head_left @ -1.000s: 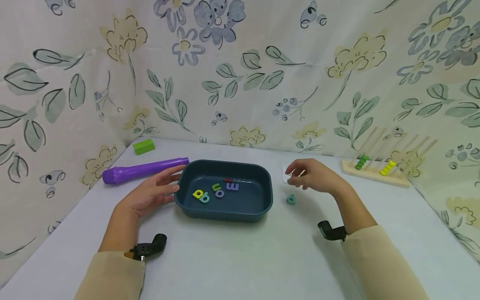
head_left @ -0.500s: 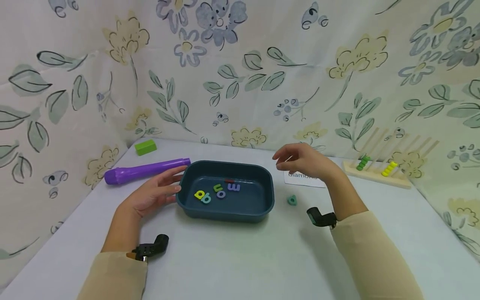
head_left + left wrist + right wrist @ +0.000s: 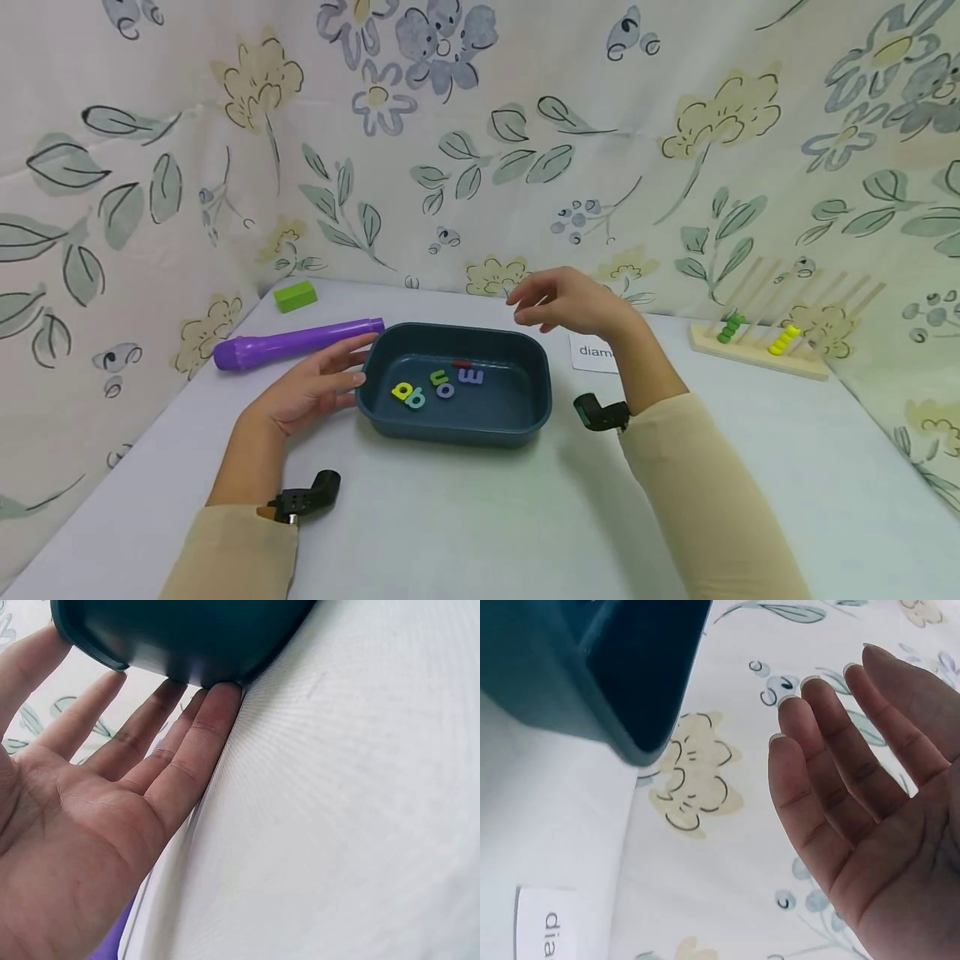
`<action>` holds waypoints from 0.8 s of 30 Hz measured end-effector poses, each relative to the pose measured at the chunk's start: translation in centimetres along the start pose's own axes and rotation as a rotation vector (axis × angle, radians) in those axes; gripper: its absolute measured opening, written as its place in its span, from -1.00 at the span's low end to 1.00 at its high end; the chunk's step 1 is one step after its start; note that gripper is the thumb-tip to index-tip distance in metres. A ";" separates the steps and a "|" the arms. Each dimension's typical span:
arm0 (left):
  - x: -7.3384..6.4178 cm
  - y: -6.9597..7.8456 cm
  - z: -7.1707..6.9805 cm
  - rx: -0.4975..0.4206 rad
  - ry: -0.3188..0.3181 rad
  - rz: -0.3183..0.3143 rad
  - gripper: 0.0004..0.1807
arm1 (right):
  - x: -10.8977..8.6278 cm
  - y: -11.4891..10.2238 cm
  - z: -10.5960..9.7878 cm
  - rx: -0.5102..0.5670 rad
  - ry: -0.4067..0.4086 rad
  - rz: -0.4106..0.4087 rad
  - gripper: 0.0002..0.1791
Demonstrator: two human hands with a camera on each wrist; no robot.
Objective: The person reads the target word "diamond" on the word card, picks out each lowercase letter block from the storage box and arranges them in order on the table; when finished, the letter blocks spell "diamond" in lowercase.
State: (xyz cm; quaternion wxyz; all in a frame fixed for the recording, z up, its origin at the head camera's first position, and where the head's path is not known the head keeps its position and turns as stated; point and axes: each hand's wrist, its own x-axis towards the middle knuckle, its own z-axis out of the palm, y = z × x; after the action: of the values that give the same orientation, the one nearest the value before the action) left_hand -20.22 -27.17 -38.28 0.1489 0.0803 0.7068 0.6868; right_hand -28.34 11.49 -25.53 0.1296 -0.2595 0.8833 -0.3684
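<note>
A dark teal tray (image 3: 517, 408) stands mid-table in the head view, with several small foam letters in it: a yellow one (image 3: 401, 391), a teal one (image 3: 415, 399), a green n (image 3: 438, 378), a purple ring (image 3: 446, 391) and a purple m (image 3: 471, 377). A red piece (image 3: 462, 363) lies by its far wall. My left hand (image 3: 318, 383) touches the tray's left end, fingertips (image 3: 221, 694) straight against its wall. Loosely bent and holding nothing, my right hand (image 3: 566, 300) hovers behind the tray's far right corner; its palm shows bare in the right wrist view.
A white card (image 3: 592, 353) with printed letters, partly covered by my right arm, lies right of the tray. A purple toy microphone (image 3: 296, 343) and green block (image 3: 295, 296) are at the left. A wooden peg rack (image 3: 757, 354) with green and yellow beads stands at the right.
My right hand has moved left and away from me, from over the card to behind the tray's corner. The small teal piece beside the tray is now hidden. My left hand stays put.
</note>
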 end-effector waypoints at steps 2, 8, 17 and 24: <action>-0.1 0.0 0.0 -0.002 0.005 -0.001 -0.23 | 0.6 -0.3 0.3 0.007 -0.006 -0.001 -0.70; -0.1 0.0 0.0 -0.003 0.015 -0.007 -0.23 | 2.2 -0.7 1.4 0.015 -0.038 0.001 -0.71; -0.3 0.2 0.1 -0.002 0.011 -0.006 -0.22 | 4.0 -0.6 3.3 0.007 -0.122 0.000 -0.72; -0.2 0.2 0.1 -0.004 0.020 -0.016 -0.24 | 5.0 -0.7 4.6 -0.051 -0.193 -0.011 -0.68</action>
State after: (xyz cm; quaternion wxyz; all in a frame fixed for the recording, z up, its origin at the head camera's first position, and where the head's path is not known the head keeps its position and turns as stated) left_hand -20.04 -27.18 -38.10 0.1476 0.0672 0.7075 0.6878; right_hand -30.30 5.66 -28.46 0.2053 -0.3019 0.8742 -0.3199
